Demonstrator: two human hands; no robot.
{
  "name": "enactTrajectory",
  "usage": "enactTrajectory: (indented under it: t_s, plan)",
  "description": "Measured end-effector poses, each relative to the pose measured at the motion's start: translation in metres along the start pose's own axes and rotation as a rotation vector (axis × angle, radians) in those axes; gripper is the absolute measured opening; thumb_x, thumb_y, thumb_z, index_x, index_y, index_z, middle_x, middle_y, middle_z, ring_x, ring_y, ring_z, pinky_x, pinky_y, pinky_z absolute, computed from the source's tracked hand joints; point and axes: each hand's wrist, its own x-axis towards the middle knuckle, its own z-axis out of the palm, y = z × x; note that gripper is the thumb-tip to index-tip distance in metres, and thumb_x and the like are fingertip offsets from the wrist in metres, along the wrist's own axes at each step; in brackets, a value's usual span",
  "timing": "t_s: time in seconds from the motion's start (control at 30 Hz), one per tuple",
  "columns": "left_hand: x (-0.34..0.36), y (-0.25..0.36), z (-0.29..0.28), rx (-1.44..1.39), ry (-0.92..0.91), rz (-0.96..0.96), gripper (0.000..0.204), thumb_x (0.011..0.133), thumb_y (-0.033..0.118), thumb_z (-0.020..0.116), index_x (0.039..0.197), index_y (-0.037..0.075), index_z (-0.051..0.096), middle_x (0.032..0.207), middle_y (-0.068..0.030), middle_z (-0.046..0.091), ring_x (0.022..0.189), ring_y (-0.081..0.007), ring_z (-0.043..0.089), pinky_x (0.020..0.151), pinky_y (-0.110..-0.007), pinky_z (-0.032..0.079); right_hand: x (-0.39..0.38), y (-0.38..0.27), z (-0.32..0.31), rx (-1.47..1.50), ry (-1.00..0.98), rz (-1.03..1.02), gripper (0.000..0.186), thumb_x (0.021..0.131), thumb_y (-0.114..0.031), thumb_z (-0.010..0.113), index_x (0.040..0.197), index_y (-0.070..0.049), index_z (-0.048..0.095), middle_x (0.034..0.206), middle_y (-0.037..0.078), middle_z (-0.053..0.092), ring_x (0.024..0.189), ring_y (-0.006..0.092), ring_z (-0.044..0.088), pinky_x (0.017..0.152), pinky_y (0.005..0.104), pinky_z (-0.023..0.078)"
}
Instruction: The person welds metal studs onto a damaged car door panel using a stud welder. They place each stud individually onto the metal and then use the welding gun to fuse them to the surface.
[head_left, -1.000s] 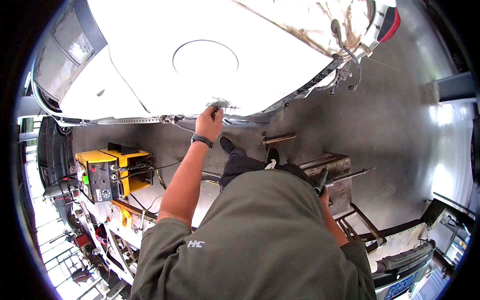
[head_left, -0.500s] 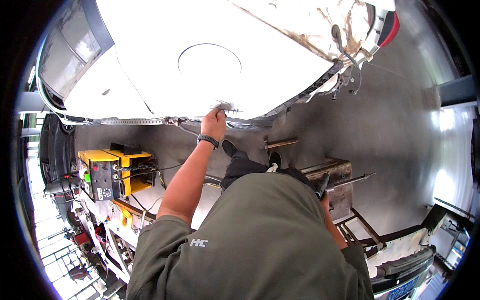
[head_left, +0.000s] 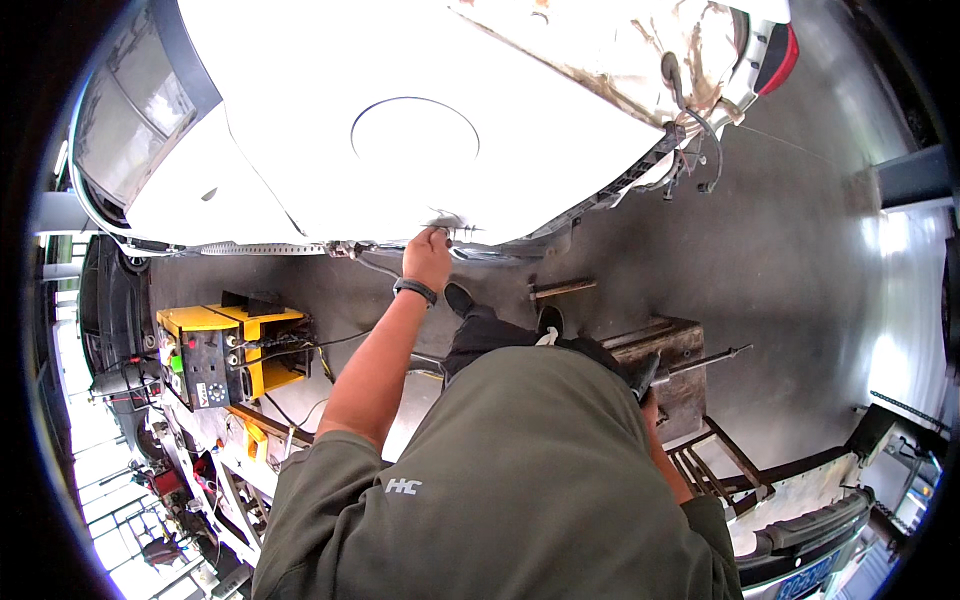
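My left hand (head_left: 428, 258) reaches to the lower edge of a white car body (head_left: 290, 90), its curled fingertips at a scuffed grey patch (head_left: 455, 222) with short upright marks or pins. What those fingers may hold is hidden. Low on my right side, my right hand (head_left: 648, 402), mostly hidden behind my body, grips a dark-handled tool (head_left: 643, 373) with a long metal rod (head_left: 700, 362) pointing right.
A yellow-and-black machine (head_left: 200, 355) with cables stands left, beside a cluttered cart (head_left: 215, 450). A hammer-like tool (head_left: 562, 288) lies on the floor. A rusty metal box (head_left: 675, 405), a metal frame (head_left: 740, 455) and a loose bumper (head_left: 800, 530) are right. A dark car (head_left: 105, 330) stands far left.
Since a second ago my left hand has moved slightly right and down, its fingertips at the lower part of the grey patch. My right hand keeps hold of the tool.
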Motion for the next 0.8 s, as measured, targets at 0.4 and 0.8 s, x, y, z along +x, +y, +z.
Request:
enactTrajectory:
  t_s: [0.4, 0.8]
  plan:
    - [0.01, -0.008, -0.007, -1.424, -0.647, -0.815, 0.028, 0.1, 0.027, 0.046, 0.076, 0.014, 0.051, 0.059, 0.0033, 0.041, 0.05, -0.011, 0.037, 0.04, -0.026, 0.031, 0.006, 0.015, 0.002, 0.103, -0.006, 0.045, 0.069, 0.076, -0.018, 0.078, 0.138, -0.003, 0.052, 0.127, 0.018, 0.066, 0.118, 0.0295, 0.063, 0.099, 0.0379, 0.048]
    - [-0.034, -0.011, -0.011, -0.96, -0.253, -0.539, 0.025, 0.098, 0.02, 0.049, 0.103, 0.001, 0.065, 0.071, -0.0059, 0.053, 0.056, -0.0186, 0.05, 0.05, -0.033, 0.042, -0.013, -0.051, 0.0, -0.073, -0.007, -0.007, 0.076, 0.074, -0.032, 0.084, 0.135, -0.001, 0.051, 0.124, 0.019, 0.066, 0.112, 0.0319, 0.065, 0.095, 0.0399, 0.05]
